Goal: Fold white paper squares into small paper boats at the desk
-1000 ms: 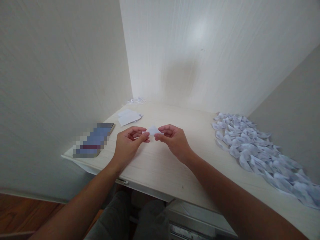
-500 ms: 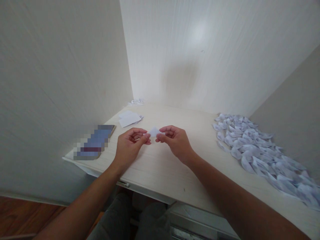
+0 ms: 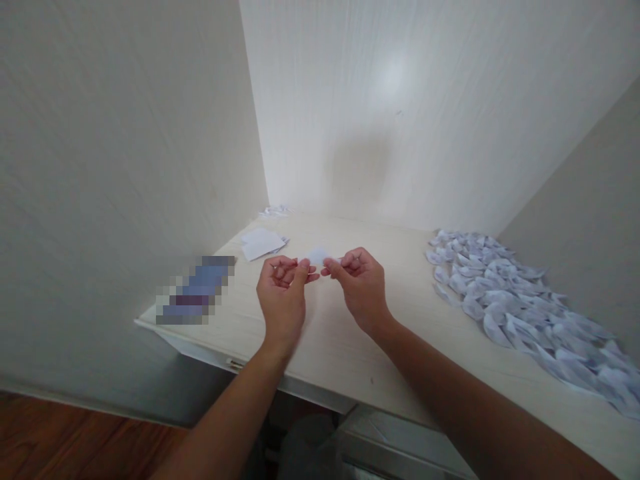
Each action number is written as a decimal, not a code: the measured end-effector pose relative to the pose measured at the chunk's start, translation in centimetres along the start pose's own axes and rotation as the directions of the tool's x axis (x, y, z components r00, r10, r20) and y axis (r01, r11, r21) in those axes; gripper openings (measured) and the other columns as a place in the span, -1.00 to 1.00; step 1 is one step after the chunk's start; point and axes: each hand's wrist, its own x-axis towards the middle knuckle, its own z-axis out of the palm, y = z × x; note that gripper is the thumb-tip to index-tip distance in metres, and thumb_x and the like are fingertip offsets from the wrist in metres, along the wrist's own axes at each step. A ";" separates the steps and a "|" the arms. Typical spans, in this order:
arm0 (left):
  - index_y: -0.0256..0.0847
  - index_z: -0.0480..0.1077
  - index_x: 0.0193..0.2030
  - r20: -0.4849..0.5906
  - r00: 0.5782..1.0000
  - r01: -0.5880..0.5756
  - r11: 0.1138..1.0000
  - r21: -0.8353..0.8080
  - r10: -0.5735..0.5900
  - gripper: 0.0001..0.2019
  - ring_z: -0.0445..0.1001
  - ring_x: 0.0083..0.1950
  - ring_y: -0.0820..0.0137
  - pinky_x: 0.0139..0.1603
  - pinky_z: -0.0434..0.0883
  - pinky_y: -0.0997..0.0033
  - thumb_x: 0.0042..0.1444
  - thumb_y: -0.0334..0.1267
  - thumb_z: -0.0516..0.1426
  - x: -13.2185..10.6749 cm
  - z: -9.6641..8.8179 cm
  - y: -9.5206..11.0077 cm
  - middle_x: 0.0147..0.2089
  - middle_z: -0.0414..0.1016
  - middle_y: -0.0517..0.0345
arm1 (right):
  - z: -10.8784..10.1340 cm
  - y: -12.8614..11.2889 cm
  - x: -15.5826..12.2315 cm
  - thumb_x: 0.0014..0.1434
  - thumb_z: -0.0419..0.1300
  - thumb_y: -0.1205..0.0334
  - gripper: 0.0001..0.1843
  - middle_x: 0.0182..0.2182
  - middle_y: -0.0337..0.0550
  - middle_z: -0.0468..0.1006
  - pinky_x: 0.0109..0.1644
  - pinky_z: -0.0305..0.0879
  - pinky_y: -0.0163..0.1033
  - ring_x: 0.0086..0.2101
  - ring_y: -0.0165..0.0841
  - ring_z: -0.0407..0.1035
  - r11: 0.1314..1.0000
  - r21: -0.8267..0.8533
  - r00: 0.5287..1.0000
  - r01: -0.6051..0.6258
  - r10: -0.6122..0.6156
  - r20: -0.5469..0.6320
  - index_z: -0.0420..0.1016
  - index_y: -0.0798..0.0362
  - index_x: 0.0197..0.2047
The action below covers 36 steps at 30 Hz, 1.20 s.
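Between my two hands is a small piece of white paper (image 3: 319, 255), apparently folded, held up above the desk. My left hand (image 3: 286, 283) pinches its left side between thumb and fingers. On the other side, my right hand (image 3: 357, 277) grips the right end, its thumb pressed against the forefinger. The fingers cover the paper's lower and outer parts, so its full shape is hidden. Beyond my left hand lie several flat white paper sheets (image 3: 263, 243) in a loose stack.
Along the right of the desk (image 3: 340, 353) spreads a big heap of folded white paper pieces (image 3: 505, 300). Small white scraps (image 3: 275, 211) sit in the far left corner. A pixelated phone-like object (image 3: 195, 290) rests near the left edge. Walls (image 3: 320, 100) enclose the back and sides.
My left hand has shifted right and its wrist is now more upright. The paper and both hands have moved slightly to the right, with both still gripping it. The view has tilted a little.
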 end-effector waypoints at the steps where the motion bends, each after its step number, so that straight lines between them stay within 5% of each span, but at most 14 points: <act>1: -0.22 0.32 -0.27 -0.024 1.000 -0.009 1.000 -0.012 0.009 -0.72 0.61 -0.33 0.42 -0.21 0.61 0.35 0.04 -0.23 0.35 -0.3 0.5 -0.1 -0.33 0.50 0.24 | -0.1 -0.1 0.0 -0.06 0.49 0.03 -0.55 -0.58 -0.34 0.48 -0.32 0.43 -0.24 -0.43 -0.29 0.57 1.000 -0.008 1.000 0.000 0.000 -0.012 0.27 -0.02 -0.44; 14: -0.31 0.51 -0.10 -0.104 0.995 0.002 1.000 -0.020 -0.004 -0.62 0.60 -0.32 0.40 -0.16 0.58 0.32 -0.04 -0.20 0.39 -0.5 1.5 -0.7 -0.31 0.58 0.12 | -0.2 0.0 0.3 -0.06 0.48 0.07 -0.61 -0.55 -0.29 0.55 -0.28 0.43 -0.20 -0.45 -0.33 0.53 0.999 0.040 0.999 -0.027 0.028 -0.016 0.33 -0.01 -0.41; 36: -0.31 0.54 -0.29 0.077 0.985 0.163 0.982 -0.095 -0.156 -0.73 0.56 -0.31 0.44 -0.23 0.57 0.40 0.05 -0.11 0.35 -0.2 0.9 -1.1 -0.35 0.58 0.09 | -0.7 -0.8 0.5 -0.06 0.48 0.12 -0.68 -0.43 -0.21 0.62 -0.22 0.49 -0.19 -0.38 -0.32 0.56 0.998 -0.010 0.996 0.065 -0.065 -0.061 0.49 0.02 -0.30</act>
